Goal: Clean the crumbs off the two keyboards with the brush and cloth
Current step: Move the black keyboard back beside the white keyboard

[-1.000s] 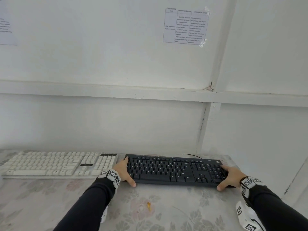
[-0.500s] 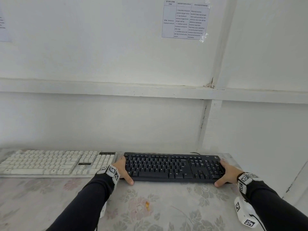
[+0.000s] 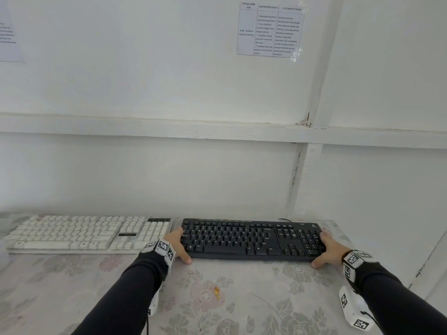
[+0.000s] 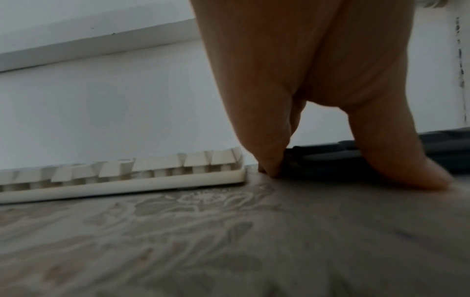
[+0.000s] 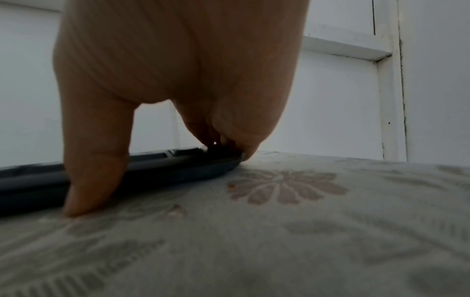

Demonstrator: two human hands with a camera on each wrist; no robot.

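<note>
Hands grasp a black keyboard (image 3: 251,239) lying flat between left hand (image 3: 177,245) and right hand (image 3: 330,250), white keyboard (image 3: 87,234) just beyond the left fingers; brush and cloth unseen, cleaning seemingly unstarted.

2 keyboards: 1 white keyboard (image 3: 87,234), 1 black keyboard (image 3: 251,239). 2 hands: left hand (image 3: 177,245), right hand (image 3: 330,251). 2 paper sheets on wall: 1 printed sheet (image 3: 270,30), 1 partly cut-off sheet (image 3: 8,37). 1 orange crumb (image 3: 217,291) on tabletop (image 3: 242,310).
</note>
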